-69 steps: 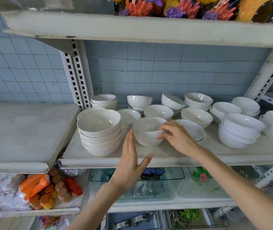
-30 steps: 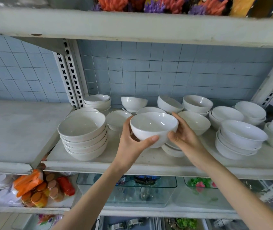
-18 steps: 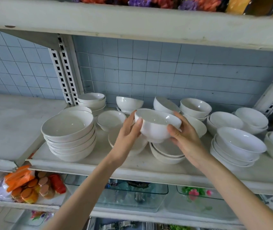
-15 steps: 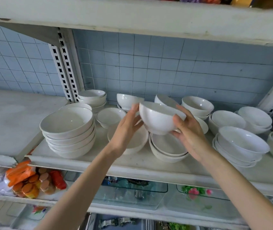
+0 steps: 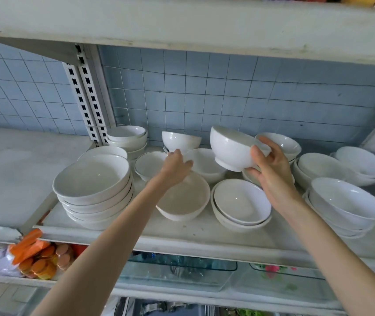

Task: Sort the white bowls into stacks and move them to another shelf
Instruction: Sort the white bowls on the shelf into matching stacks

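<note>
Since half a second ago the left hand [image 5: 175,168] has come off the footed bowl [image 5: 229,147], which has shifted up and to the right and is now carried by the right hand [image 5: 273,179] alone.

Right grip: closed on that bowl, with the thumb pressed on the near wall just under the rim and the fingers curled beneath, by the foot. The bowl is clear of the shelf [image 5: 204,236] and tilted, its foot turned toward the camera and its mouth facing up and away. It hangs over the back rows of bowls, in front of the blue tiled wall [image 5: 204,94].

Left grip: loose, holding nothing, with the fingers gently bent. The hand sits beside the rim of a middle bowl [image 5: 204,165]; contact with that rim cannot be determined. Under the left wrist a single bowl [image 5: 188,201] stands at the front of the shelf. Just right of it lies a nested pair [image 5: 241,204] of shallow bowls, below the right hand.

A tall stack [image 5: 93,183] of wide bowls occupies the left end of the shelf. Another stack [image 5: 346,206] stands toward the right end. Smaller stacks line the back.

A side shelf [image 5: 10,169] adjoins on the left. On the level below lie an orange packet [image 5: 31,247] and glass trays [image 5: 182,274].
</note>
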Demonstrator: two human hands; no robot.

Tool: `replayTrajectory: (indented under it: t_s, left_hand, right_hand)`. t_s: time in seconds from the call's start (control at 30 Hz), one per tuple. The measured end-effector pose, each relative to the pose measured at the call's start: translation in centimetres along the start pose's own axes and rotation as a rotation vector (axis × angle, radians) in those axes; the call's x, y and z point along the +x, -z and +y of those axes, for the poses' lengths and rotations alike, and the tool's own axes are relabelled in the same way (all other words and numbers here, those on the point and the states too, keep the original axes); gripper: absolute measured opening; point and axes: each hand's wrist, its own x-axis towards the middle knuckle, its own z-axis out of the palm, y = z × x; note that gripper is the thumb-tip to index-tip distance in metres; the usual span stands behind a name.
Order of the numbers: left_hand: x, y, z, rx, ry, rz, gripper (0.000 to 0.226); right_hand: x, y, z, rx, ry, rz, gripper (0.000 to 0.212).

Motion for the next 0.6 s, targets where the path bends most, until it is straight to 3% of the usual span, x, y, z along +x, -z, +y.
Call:
replayTrajectory:
  t_s: [0.1, 0.23, 0.33, 0.47, 0.6]
  left_hand:
    - [-0.2, -0.2, -0.7, 0.173, 0.010, -0.022, 0.049]
    - [-0.7, -0.1, -2.0, 0.412, -0.076, 0.082, 0.046]
    - [-1.1, -0.1, -3.0, 0.395, -0.090, 0.137, 0.033]
    - [-1.1, -0.5, -3.3, 0.422, -0.276, 0.248, 0.026]
    - [-1.4, -0.7, -3.2, 0.408, -0.369, 0.250, 0.019]
  right_hand:
    - [0.1, 0.7, 0.4, -0.026, 0.003, 0.029, 0.113]
    - [0.0, 1.2, 0.4, -0.030, 0.035, 0.050, 0.110]
    - [0.1, 1.0, 0.5, -0.033, 0.046, 0.045, 0.111]
    - [0.1, 0.7, 0.8, -0.055, 0.039, 0.037, 0.111]
    - [0.0, 0.7, 1.1, -0.051, 0.029, 0.031, 0.106]
